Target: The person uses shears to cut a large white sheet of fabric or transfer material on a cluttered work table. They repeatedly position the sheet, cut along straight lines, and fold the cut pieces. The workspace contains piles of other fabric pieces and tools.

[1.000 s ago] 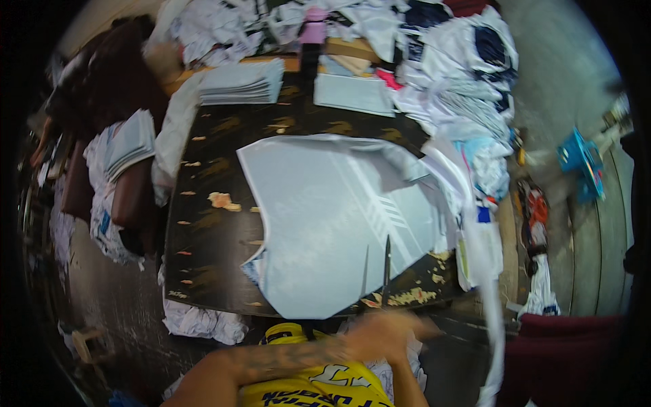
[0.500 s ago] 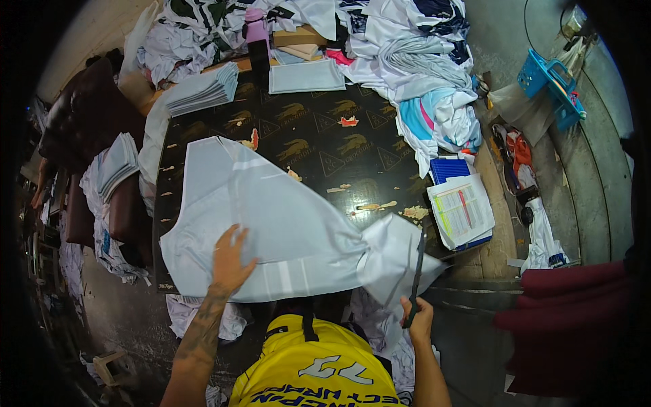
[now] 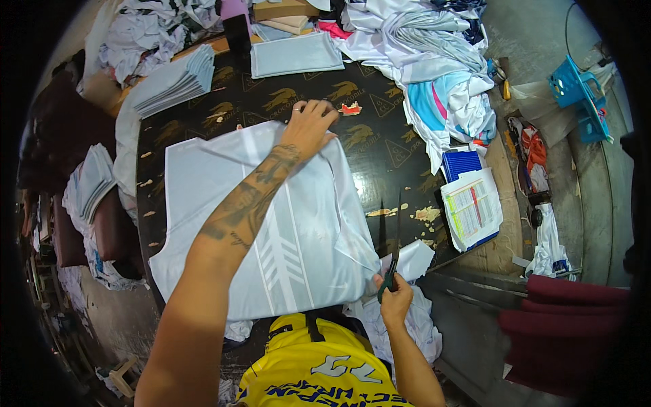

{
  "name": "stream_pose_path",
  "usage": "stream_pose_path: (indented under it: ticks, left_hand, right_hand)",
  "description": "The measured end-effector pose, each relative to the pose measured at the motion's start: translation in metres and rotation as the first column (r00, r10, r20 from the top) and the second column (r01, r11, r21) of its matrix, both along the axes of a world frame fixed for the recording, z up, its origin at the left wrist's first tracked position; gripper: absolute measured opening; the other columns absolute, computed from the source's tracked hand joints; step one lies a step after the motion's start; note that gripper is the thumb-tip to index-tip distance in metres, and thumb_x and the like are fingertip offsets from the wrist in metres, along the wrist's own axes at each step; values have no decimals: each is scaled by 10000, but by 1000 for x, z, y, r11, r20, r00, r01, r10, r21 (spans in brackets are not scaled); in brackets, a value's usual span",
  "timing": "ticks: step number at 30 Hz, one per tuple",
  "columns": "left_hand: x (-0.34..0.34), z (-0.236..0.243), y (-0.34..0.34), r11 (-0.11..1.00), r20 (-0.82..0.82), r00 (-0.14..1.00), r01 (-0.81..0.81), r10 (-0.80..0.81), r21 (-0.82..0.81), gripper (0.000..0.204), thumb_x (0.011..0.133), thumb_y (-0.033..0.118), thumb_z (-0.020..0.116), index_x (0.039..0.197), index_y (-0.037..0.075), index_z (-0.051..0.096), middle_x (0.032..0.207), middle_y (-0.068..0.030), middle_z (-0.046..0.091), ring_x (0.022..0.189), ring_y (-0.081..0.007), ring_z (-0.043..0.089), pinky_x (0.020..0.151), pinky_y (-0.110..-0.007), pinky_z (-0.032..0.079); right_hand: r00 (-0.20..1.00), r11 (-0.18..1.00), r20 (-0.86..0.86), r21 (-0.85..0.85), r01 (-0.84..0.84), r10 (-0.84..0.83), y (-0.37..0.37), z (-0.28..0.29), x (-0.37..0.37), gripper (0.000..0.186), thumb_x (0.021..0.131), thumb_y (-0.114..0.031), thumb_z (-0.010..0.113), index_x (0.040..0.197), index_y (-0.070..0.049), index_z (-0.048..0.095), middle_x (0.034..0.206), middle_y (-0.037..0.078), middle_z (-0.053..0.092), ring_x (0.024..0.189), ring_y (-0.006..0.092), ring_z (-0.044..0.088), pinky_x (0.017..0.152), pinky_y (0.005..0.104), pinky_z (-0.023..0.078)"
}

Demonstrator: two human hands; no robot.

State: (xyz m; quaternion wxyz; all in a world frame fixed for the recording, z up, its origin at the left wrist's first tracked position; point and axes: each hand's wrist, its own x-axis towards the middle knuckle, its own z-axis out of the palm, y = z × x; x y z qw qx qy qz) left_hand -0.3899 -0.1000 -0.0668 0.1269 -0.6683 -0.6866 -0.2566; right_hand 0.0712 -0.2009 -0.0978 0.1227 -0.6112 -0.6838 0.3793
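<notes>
A pale white jersey panel (image 3: 203,197) with grey chevron stripes lies on the dark table, partly folded over along its right side. My left hand (image 3: 308,129) reaches across to the panel's far edge, its fingers curled around the cloth there. My right hand (image 3: 397,302) holds a pair of dark-handled scissors (image 3: 389,268) upright at the panel's near right corner, the blades parted and pointing away from me. A loose end of white cloth (image 3: 415,260) lies just beside the scissors.
Folded white pieces (image 3: 178,83) are stacked at the table's far left, and a flat folded piece (image 3: 297,54) lies at the back. A garment heap (image 3: 447,108) covers the far right. Papers (image 3: 471,210) with a red pen rest on the right edge, near a blue basket (image 3: 576,95).
My left hand has moved from the near part of the panel to its far edge. The panel's right side is folded inward and its stripes show. The scissors have shifted left and their blades have parted.
</notes>
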Motion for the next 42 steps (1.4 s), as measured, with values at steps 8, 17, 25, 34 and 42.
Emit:
stream_pose_path:
  ticks: [8,17,25,34,42]
  left_hand:
    - [79,-40,-50,947,159,968,-141,192,-287,787,1001,640,617,1636,204,454,1684,-157,406,1609,-369,286,1296,-653,145]
    - [24,-29,-16,933,283,890,-323,357,-161,741,1021,485,655,1661,185,429,1717,-186,367,1613,-398,273,1294,-661,148]
    - [133,-58,-365,173,-125,265,-854,956,-491,817,1046,497,592,1718,139,294,1763,-224,233,1641,-440,161,1274,-708,103]
    - [215,-29,-408,399,60,403,-856,913,-329,819,953,410,727,1665,155,415,1720,-237,315,1588,-493,251,1269,-677,177]
    - [270,-30,-138,937,266,964,66,30,-343,533,945,289,737,1443,158,599,1427,-117,599,1355,-303,554,1141,-516,426]
  right_hand:
    - [954,931,241,355,83,-177,8,23,86,321,792,-56,848,1076,46,739,917,233,710,838,431,681,793,467,539]
    - [983,984,-48,-6,180,-180,-23,61,76,278,933,-142,833,835,18,629,712,2,544,689,103,473,600,325,393]
    - [989,927,-134,-359,-111,67,-34,61,98,364,895,-235,895,766,-25,627,643,-39,521,628,66,429,553,300,340]
    - [971,889,-22,-397,-227,238,-34,60,133,419,877,-310,912,759,-17,637,618,-9,532,601,96,440,549,335,354]
    - [952,865,50,-434,-251,301,-52,103,168,446,826,-315,962,757,-25,629,627,-36,505,610,84,425,547,322,355]
